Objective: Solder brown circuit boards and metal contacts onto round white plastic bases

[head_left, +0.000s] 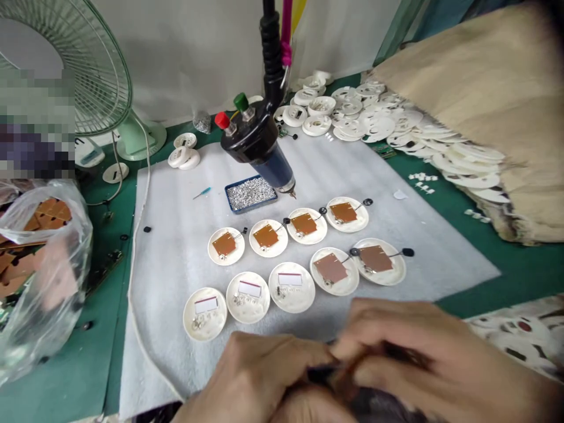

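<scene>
Left hand (259,376) and right hand (423,352), fingers pressed together, pinch a blurred dark-and-copper piece (352,359) just below rows of white round plastic bases (291,286), spread within easy reach on a white foam sheet (167,264)

1. At 6 o'clock, the bottom edge cuts off the left hand (259,376) and right hand (423,352), both blurred.
2. Between them, a dark-and-brown piece (348,367) is too blurred to name.
3. At 9 o'clock, a plastic bag (44,282) clouds its brown sheets (46,214).
4. At 10 o'clock, a pixelated patch (37,123) hides what lies there.
</scene>
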`<action>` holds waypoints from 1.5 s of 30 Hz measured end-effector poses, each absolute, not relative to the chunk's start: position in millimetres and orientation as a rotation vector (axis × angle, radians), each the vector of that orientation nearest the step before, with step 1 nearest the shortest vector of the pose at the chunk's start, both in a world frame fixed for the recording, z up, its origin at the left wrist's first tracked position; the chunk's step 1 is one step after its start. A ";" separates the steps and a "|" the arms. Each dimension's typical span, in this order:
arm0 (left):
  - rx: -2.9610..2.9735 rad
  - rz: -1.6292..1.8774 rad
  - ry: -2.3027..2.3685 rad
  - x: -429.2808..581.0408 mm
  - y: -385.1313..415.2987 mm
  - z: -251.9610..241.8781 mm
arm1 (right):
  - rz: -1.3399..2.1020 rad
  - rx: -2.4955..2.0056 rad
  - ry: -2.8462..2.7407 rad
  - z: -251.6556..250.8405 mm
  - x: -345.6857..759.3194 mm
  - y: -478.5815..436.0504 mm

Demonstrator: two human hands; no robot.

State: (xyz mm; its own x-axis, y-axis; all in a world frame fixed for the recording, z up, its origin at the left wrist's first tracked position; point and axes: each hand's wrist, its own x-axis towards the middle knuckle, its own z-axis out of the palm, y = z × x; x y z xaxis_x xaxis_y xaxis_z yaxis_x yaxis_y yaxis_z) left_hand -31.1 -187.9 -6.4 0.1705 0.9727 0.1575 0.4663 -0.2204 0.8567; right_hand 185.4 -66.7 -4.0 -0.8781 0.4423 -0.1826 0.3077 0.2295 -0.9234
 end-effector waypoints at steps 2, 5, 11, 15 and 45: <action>1.607 0.985 1.361 -29.9 -183.7 -9.6 | 1.446 -0.862 -2.548 -10.6 182.8 -76.0; 1.412 0.973 1.340 -29.2 -183.6 -15.2 | 1.150 -0.825 -2.737 -16.8 183.0 -85.0; 1.651 0.880 1.600 -52.7 -192.0 -3.2 | 0.600 -0.705 -2.775 -22.0 168.7 -70.7; 2.045 0.869 1.740 -63.7 -185.8 4.5 | 0.418 -0.890 -2.653 -30.5 143.0 -65.4; 2.361 0.709 1.939 -24.9 -172.7 -25.4 | 0.609 -0.622 -2.930 -33.6 135.5 -50.6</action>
State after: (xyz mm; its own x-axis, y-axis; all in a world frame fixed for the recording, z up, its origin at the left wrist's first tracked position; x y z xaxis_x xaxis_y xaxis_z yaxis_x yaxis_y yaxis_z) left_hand -24.9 -172.7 -25.4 0.1335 0.9319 0.3373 0.9295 -0.2358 0.2836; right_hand 135.5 -50.6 -33.6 -0.9138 0.4061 0.0003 0.3724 0.8382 -0.3983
